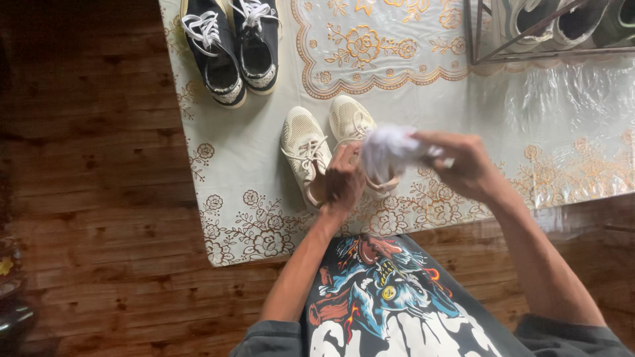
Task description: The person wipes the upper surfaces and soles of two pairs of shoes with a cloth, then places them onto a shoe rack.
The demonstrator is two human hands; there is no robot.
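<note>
Hands meet over the near edge of the counter (463,99), both of yours raised a little above the cream shoes (305,149). Your left hand (344,180) comes up from below with the forearm nearly straight, fingers curled, gripping the lower end of a white cloth (389,151). Your right hand (463,165) reaches in from the right with the elbow bent out, its fingers pinched shut on the other end of the cloth. The cloth is bunched between the two hands, just above the right cream shoe, and blurred, so its folds cannot be made out.

The left hand hides the heel of the left cream shoe, and the cloth hides much of the right one. Whether the cloth touches that shoe cannot be told.

Black shoes (231,46) with white laces stand at the far left corner of the counter, their toes cut off by the frame's top edge. A wire rack (483,39) sits at the far right corner, holding more shoes (555,23) that are cut off and hard to count.
</note>
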